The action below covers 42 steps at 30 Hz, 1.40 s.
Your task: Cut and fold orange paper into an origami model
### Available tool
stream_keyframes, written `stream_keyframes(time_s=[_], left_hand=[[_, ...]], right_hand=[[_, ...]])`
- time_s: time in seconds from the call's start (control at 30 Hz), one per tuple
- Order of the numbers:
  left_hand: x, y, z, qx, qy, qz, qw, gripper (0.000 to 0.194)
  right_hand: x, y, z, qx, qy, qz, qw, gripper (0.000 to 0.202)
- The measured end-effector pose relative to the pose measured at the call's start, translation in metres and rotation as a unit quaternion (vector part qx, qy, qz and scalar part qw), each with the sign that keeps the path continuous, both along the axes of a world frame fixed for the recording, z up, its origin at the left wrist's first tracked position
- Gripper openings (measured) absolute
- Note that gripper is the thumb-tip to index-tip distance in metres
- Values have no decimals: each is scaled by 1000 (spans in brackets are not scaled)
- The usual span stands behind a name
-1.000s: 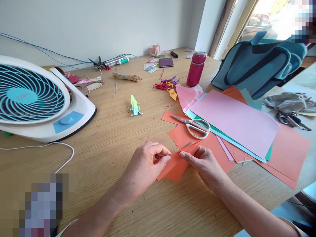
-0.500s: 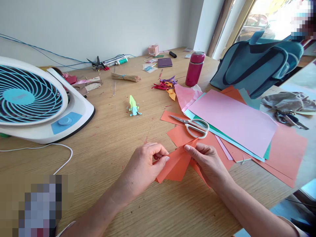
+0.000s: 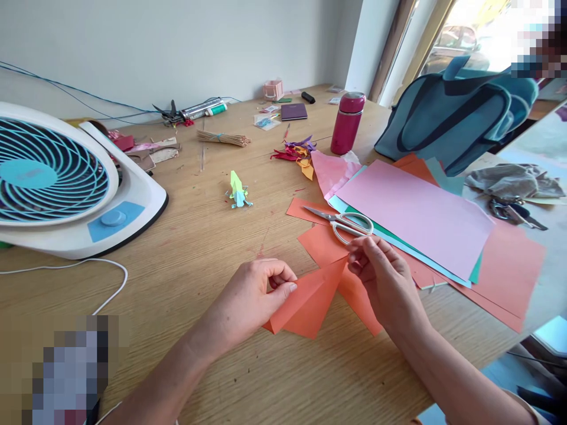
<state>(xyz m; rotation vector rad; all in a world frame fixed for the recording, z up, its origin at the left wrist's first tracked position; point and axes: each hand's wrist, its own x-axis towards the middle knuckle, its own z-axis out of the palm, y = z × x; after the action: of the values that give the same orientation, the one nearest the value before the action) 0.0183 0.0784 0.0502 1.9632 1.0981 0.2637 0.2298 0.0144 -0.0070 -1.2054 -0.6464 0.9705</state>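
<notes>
A folded sheet of orange paper [image 3: 310, 301] spreads in flaps between my two hands, just above the table. Its left corner is pinched between the thumb and fingers of my left hand [image 3: 266, 289]. My right hand [image 3: 385, 274] is closed at the pointed upper end, with its curled fingers partly hiding the tip. Just beyond those fingers, white-handled scissors [image 3: 352, 223] lie on loose orange paper [image 3: 321, 245]. A small yellow-green and light blue folded paper figure [image 3: 238, 192] stands farther back on the table.
Pink paper [image 3: 420, 218] tops a stack at right. Behind it are a dark pink flask [image 3: 348, 124] and a teal bag [image 3: 438, 118]. A white fan [image 3: 146, 195] stands at left, its cord on the table. A bundle of thin sticks [image 3: 224, 138] lies near the back.
My right hand has lifted slightly and turned, its thumb moving off the paper's face toward the tip. My left hand has shifted a little left, and the orange flaps have spread wider.
</notes>
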Motion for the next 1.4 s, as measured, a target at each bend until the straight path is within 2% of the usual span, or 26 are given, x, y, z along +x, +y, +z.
stream_keyframes(time_s=[0.1, 0.17, 0.23, 0.3, 0.4, 0.47, 0.53, 0.77, 1.07, 1.23, 1.33, 1.4], left_hand=[[-2, 0, -3, -38, 21, -27, 999, 16], [-3, 0, -6, -47, 33, -44, 997, 17], [-3, -1, -9, -43, 37, -67, 996, 18], [-1, -2, -12, -31, 36, -96, 994, 20], [2, -4, -17, 1, 41, -135, 990, 24], [4, -5, -20, 33, 51, -155, 986, 26], [6, -7, -23, 63, 66, -174, 981, 26], [8, -10, -28, 93, 120, -183, 971, 18], [7, -11, -35, 124, 110, -186, 969, 19], [7, -13, -38, 163, 90, -196, 963, 21], [8, -23, -37, 208, 93, -213, 950, 25], [9, -35, -36, 269, 80, -224, 933, 26]], right_hand=[[2, -18, 1, 25, -137, -45, 989, 13], [4, -39, -1, 40, -258, -27, 965, 10], [5, -63, -5, 73, -389, 43, 917, 19], [8, -85, -10, 107, -500, 107, 853, 35], [14, -107, -16, 137, -600, 184, 767, 51], [16, -114, -18, 138, -634, 221, 728, 54], [18, -117, -20, 133, -651, 240, 707, 54], [19, -118, -22, 117, -683, 261, 672, 53], [4, -113, -9, 99, -700, 250, 662, 48], [2, -114, -8, 97, -703, 249, 659, 50], [5, -115, -10, 109, -705, 255, 653, 44], [7, -115, -11, 115, -706, 255, 651, 42]])
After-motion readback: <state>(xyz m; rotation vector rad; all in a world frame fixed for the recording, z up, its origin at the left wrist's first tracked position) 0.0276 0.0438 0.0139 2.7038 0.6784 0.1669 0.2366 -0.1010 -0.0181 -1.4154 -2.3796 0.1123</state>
